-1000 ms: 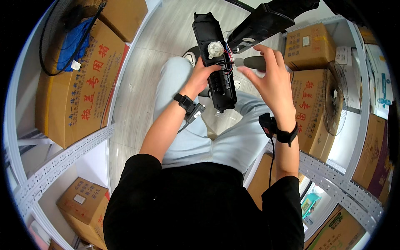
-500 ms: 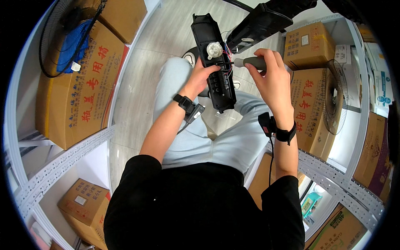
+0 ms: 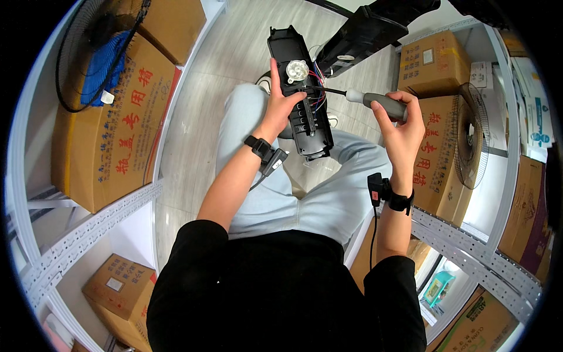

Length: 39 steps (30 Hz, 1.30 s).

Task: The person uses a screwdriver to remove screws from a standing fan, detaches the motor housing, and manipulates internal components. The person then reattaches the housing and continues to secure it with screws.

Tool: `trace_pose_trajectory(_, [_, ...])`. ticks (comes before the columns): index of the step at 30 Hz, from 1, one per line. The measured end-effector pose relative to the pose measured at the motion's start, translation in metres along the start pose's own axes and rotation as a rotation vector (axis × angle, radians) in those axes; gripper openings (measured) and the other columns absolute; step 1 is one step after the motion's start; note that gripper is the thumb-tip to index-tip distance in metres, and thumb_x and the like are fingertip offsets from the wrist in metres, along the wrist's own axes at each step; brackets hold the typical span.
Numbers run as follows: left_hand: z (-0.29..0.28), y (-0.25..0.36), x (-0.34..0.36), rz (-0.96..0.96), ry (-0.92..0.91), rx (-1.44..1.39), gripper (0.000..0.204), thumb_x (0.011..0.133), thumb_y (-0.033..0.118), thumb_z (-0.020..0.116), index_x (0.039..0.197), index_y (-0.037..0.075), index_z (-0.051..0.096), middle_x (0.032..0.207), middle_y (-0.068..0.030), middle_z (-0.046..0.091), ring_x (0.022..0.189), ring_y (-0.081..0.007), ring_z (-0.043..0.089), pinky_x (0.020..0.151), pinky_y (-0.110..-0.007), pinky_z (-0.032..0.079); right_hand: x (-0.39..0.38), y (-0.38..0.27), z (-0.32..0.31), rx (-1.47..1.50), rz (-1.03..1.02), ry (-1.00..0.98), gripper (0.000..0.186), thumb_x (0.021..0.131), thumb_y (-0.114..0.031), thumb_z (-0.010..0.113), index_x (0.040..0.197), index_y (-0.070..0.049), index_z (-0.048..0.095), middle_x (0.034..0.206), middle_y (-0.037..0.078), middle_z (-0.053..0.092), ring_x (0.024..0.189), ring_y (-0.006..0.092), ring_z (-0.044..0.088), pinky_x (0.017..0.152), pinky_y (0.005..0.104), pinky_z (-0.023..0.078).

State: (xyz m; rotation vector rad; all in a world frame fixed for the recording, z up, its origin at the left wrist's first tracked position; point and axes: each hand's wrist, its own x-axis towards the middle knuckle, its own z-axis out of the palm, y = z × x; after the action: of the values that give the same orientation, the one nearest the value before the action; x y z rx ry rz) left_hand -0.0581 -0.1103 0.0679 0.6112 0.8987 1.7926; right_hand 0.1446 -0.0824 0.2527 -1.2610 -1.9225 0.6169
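Note:
My left hand [image 3: 280, 105] grips a long black plastic housing [image 3: 319, 141] above my knees, with the thumb lying across its middle. A translucent round part [image 3: 297, 71] sits in its upper half, and red, white and blue wires [image 3: 320, 97] run along its right side. In my right hand [image 3: 400, 126] is a grey screwdriver [image 3: 378, 102], its dark shaft reaching left into the housing's middle beside the wires; I cannot make out what the tip touches. A larger black plastic body [image 3: 369, 32] stands behind at the upper right, beside the wires.
Shelving [image 3: 105, 202] flanks both sides, holding cardboard boxes [image 3: 76, 158], [image 3: 434, 64]. A black mesh fan [image 3: 102, 23] with blue material is at upper left, a wire fan guard [image 3: 472, 135] at right. My legs [image 3: 240, 114] are bent over the tiled floor [image 3: 205, 53].
My right hand has closed on the screwdriver and moved right and down, exposing more of its shaft. My left index finger now reaches up along the housing, which has shifted slightly left and down.

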Motion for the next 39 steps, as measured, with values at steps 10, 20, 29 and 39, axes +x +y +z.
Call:
trace_pose_trajectory(10, [-0.003,-0.001,-0.003,-0.083,-0.085,0.058,0.034,0.089,0.0,0.069,0.121,0.006,0.057,0.115,-0.0044,0.059,0.102,-0.0107,0.059,0.086,-0.028,0.051,-0.01,0.022,0.004,0.079,0.147,0.08,0.033,0.08,-0.018,0.083,0.101,-0.004,0.062,0.091,0.003,0.066,0.082,0.0102,0.061,0.073,0.0244,0.049])
trace_pose_trajectory(20, [-0.012,-0.016,0.001,-0.031,-0.075,0.178,0.017,0.101,0.018,0.06,0.111,0.005,0.062,0.109,-0.0004,0.061,0.103,-0.0094,0.053,0.094,-0.025,0.042,-0.008,0.024,0.003,0.17,0.185,0.117,0.035,0.08,-0.019,0.084,0.104,-0.004,0.062,0.095,0.004,0.066,0.086,0.0107,0.061,0.075,0.0238,0.049])
trace_pose_trajectory(29, [-0.013,-0.016,0.001,-0.052,-0.066,0.087,0.019,0.102,0.021,0.057,0.111,0.004,0.062,0.11,-0.0011,0.062,0.103,-0.01,0.053,0.096,-0.025,0.04,0.001,0.022,0.011,0.27,-0.232,0.128,0.016,0.082,-0.006,0.073,0.093,-0.005,0.061,0.093,0.005,0.063,0.081,0.0167,0.058,0.076,0.0291,0.047])
trace_pose_trajectory(39, [-0.011,-0.013,-0.001,-0.111,-0.064,0.015,0.019,0.103,0.019,0.056,0.114,0.004,0.062,0.112,-0.0024,0.058,0.107,-0.0104,0.053,0.097,-0.026,0.042,0.024,0.028,0.109,-0.08,-0.266,-0.405,0.032,0.077,-0.009,0.075,0.108,-0.006,0.069,0.102,0.015,0.071,0.093,0.0359,0.068,0.081,0.0394,0.055])
